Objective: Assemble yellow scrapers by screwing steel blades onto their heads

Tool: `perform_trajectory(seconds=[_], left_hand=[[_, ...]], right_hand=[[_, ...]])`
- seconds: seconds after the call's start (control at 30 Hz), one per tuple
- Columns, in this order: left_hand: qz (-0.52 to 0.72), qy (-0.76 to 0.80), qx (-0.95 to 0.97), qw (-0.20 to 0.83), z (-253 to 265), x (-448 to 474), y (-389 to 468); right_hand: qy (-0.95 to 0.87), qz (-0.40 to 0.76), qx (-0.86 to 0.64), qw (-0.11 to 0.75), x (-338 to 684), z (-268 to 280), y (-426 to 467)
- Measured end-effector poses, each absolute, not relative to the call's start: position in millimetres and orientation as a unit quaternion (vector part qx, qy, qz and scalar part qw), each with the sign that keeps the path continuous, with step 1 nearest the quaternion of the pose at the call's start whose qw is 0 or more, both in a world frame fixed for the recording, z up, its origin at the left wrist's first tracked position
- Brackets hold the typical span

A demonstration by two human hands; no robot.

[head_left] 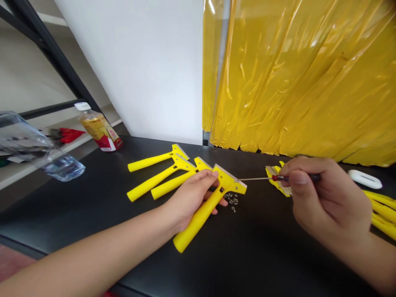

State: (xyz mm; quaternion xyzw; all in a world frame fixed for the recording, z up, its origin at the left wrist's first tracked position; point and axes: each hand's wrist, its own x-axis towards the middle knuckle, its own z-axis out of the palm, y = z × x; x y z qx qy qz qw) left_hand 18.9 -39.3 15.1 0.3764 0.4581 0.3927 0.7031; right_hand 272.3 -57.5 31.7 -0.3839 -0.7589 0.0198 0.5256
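My left hand [198,189] is closed around the neck of a yellow scraper [201,216], whose wide head with a metal edge points up and right. In my right hand [328,194] is a thin screwdriver [260,178] with a dark red handle. Its tip touches the scraper's head near the blade edge. Three more yellow scrapers [154,181] lie to the left of my left hand, heads to the right. Small loose screws and nuts [233,201] are scattered on the black table just behind the held scraper's head.
Behind my right hand lie yellow head pieces [276,185]; yellow handles [383,210] are at the right edge. A white case [365,179] sits nearby. At left stand a drink bottle [100,130] and a clear bottle [62,165]. Yellow plastic sheeting [303,82] hangs at the table's back.
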Motion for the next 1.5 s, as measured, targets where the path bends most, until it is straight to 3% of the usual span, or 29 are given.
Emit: perform_trajectory(seconds=[0.3,1.27,1.5], left_hand=[[0.347,0.449,0.41,0.714,18.7,22.9,-47.4],[0.334,0.441,0.425,0.717,16.1,22.4,-45.5],[0.311,0.439,0.426,0.727,18.4,23.0,-51.0]], right_hand=[[-0.834,-0.016,-0.287,0.471,265.5,32.8,-55.6],[-0.883,-0.039,-0.235,0.404,258.0,37.8,-61.9],[-0.868,-0.011,-0.255,0.426,255.3,39.4,-63.7]])
